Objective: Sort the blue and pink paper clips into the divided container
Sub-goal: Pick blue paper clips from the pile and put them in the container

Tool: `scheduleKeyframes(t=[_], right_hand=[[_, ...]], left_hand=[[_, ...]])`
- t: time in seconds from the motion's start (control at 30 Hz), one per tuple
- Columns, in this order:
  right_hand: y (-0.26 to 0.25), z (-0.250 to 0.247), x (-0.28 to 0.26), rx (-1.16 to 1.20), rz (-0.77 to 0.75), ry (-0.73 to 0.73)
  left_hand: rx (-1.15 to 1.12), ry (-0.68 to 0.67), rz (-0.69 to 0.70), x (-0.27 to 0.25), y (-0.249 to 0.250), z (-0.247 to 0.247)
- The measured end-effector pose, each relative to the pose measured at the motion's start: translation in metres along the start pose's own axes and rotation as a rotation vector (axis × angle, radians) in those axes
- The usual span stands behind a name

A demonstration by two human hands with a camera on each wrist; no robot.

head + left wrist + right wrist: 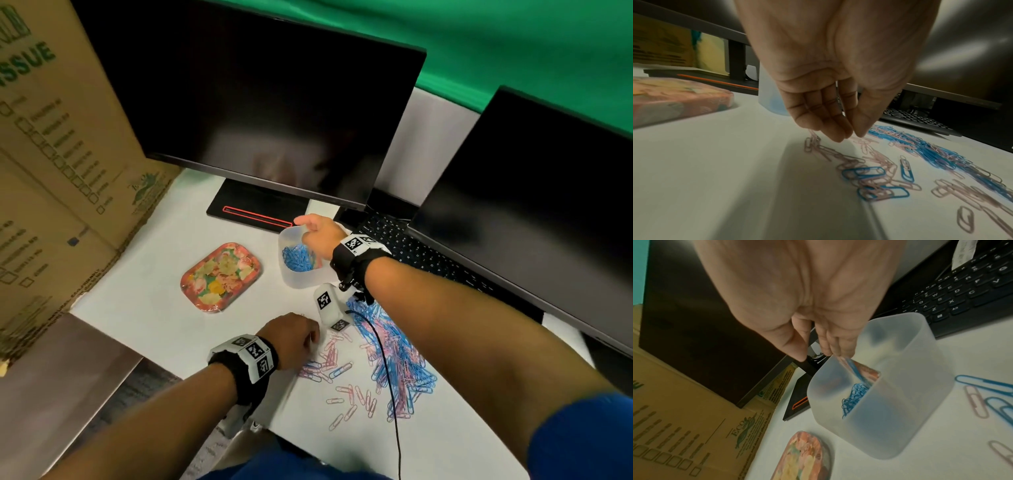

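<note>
A frosted divided container (291, 277) stands on the white table, with blue paper clips (297, 258) in its left compartment (853, 392). Something pinkish shows blurred in the compartment beside it. My right hand (310, 231) hovers over the container with thumb and fingers apart (813, 353). A blurred streak of blue clips (854, 369) hangs just below its fingers. A mixed blue and pink pile (394, 349) lies to the right. My left hand (303, 334) points down over loose pink clips (840, 155). Its fingertips (838, 138) nearly meet the thumb, and I see nothing between them.
A floral tin (221, 277) lies left of the container. A monitor (257, 102) on a black base (253, 212) stands behind, with a keyboard (411, 246) and second screen (531, 205) at right. A cardboard box (61, 154) walls the left. A white tagged block (329, 305) and black cable (387, 370) cross the pile.
</note>
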State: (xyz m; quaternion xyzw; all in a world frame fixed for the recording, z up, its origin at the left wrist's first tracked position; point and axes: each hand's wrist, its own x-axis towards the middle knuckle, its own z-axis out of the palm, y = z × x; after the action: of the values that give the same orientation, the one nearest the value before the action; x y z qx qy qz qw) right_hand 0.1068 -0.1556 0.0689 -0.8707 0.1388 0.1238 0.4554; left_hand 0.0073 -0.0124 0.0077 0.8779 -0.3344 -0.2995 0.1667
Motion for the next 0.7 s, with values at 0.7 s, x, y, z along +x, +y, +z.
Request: scheduleKeyframes(t=[0.7], right_hand=[[0.132, 0.013, -0.151, -0.442, -0.17, -0.199]], left_hand=[[0.133, -0.057, 0.086, 0.007, -0.009, 0.023]])
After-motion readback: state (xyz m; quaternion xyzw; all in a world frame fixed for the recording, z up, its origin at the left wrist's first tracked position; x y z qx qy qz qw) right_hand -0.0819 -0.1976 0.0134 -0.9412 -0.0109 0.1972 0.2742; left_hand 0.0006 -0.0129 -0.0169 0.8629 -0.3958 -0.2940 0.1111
